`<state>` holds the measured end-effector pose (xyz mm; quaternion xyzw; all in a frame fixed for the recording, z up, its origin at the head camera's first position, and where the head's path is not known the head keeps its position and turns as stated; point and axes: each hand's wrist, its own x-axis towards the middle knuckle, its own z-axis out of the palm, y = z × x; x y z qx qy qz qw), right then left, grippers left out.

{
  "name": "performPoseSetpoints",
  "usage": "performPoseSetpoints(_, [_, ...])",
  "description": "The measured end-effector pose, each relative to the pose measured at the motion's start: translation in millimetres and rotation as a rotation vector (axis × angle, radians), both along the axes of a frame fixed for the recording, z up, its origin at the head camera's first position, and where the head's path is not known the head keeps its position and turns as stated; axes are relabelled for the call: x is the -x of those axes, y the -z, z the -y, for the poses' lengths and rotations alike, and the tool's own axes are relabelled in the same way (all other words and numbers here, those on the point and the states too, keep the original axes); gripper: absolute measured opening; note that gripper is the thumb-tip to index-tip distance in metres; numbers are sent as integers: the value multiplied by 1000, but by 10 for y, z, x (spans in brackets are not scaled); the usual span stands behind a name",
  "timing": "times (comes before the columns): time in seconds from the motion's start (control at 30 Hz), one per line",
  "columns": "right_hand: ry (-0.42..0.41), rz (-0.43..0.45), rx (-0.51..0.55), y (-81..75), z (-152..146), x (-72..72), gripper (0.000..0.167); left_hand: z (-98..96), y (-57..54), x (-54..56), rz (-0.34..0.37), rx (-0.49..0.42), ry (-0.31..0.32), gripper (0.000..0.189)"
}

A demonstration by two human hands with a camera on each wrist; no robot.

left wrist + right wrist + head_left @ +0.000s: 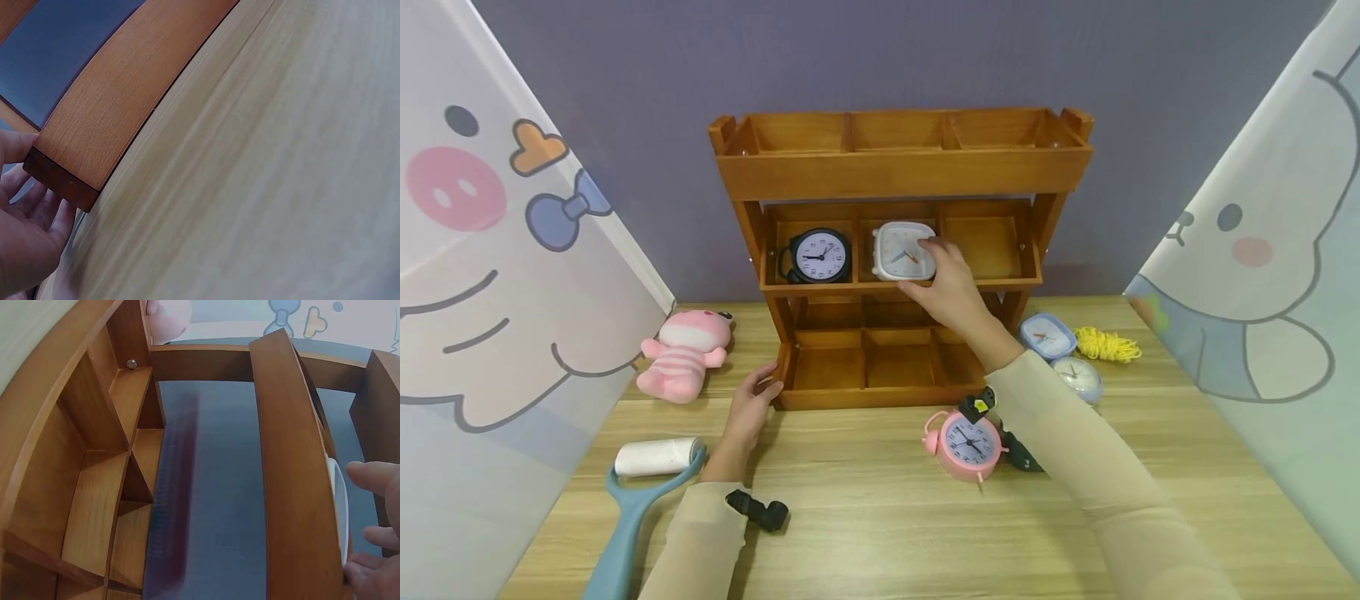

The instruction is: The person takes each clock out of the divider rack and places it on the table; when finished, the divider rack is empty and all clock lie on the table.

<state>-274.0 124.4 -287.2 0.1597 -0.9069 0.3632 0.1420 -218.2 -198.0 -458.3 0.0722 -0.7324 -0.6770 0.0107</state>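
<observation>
A brown wooden rack (902, 179) with divided tiers stands at the back of the table. In its middle tier, a white alarm clock (895, 250) sits in the central compartment, beside a black twin-bell alarm clock (822, 256) at left. My right hand (951, 287) is at the white clock's right side, fingers extended over its face edge and thumb by its lower edge. From the right wrist view, the fingers (373, 478) show in front of the clock's thin white rim (341, 506). My left hand (748, 412) grips the rack's lower left end (62, 178) between thumb and fingers.
A pink alarm clock (970, 446) lies before the rack, a dark object (1021, 454) beside it. Blue clock (1047, 336), round clock (1077, 377) and yellow cord (1107, 344) are at right. A pink plush toy (683, 354) and lint roller (632, 508) lie at left.
</observation>
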Motion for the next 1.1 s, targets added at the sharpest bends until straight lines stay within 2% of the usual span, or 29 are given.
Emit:
performPoseSetpoints(0.07, [13,0,-6,-1,45,32,75,-5,-9,-6,-1,-3,4,46])
performPoseSetpoints(0.1, [20,-4,-8,0,67,49,77,-19,-55,-27,2,-8,6,46])
performPoseSetpoints(0.27, [48,-26,-27,-4,134,129,83,-26,-56,-21,1,-14,6,46])
performPoseSetpoints(0.33, [52,-25,-39,-11,139,161,85,-7,-9,4,-2,-6,4,46])
performPoseSetpoints(0.87, [55,-11,-123,-27,241,298,93,17,20,-24,2,2,15,46])
performPoseSetpoints(1.1, [65,-6,-84,-35,294,322,98,7,30,0,6,-13,3,46])
